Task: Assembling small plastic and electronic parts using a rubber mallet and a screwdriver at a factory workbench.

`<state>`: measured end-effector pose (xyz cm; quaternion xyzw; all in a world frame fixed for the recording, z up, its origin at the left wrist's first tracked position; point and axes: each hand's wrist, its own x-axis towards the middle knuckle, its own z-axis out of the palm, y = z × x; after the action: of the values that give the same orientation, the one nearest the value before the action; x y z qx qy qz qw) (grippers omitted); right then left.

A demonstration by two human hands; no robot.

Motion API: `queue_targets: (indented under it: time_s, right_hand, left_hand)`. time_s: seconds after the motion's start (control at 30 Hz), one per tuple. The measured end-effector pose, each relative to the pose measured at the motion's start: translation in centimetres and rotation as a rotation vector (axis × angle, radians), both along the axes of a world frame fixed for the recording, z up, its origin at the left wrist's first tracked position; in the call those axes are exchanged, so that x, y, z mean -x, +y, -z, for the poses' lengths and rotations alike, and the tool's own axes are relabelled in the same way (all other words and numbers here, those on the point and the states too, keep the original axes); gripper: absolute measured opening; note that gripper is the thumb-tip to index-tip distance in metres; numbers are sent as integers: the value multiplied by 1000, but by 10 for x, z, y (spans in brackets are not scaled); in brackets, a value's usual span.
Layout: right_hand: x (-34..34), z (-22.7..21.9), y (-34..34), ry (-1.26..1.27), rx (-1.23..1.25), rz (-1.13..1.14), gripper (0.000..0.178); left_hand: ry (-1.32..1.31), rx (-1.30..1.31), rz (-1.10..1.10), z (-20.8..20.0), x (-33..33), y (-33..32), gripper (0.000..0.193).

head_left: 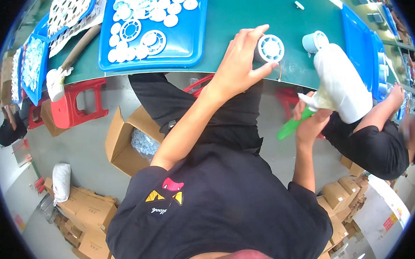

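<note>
My left hand [237,58] steadies a short cylinder [271,49] with a white spoked cap, thumb on one side and fingers on the other. It stands near the front edge of the green table [239,7]. My right hand [312,120] is closed round the green handle of a mallet [342,84], whose big head is wrapped in white. The mallet is raised off to the right of the cylinder. On the table between them sits a second white cylinder [315,41] with a similar cap.
A blue tray [185,54] of white discs and spoked rings lies at the left. Farther left rests another wrapped mallet [56,85]. A blue bin [359,44] and a co-worker's arm [380,110] are at the right. Below stand a red stool [77,105] and an opened carton [120,138].
</note>
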<state>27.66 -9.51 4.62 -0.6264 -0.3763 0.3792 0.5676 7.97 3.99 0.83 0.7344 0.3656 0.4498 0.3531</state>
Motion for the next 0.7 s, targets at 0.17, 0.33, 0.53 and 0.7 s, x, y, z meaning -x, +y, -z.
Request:
queue_targets:
  time_s: [0.17, 0.33, 0.53, 0.7]
  right_hand:
    - [2, -14, 17, 13, 199, -22, 65]
    - [-1, 3, 20, -27, 252, -147, 64]
    - [-6, -8, 33, 36, 105, -57, 71]
    - [-22, -42, 51, 90, 168, -158, 70]
  left_hand:
    - [-35, 129, 33, -5, 6, 4, 83]
    - [-3, 127, 88, -7, 1, 3, 85]
    - [15, 138, 62, -7, 1, 3, 90]
    - [-21, 167, 142, -4, 5, 11, 91]
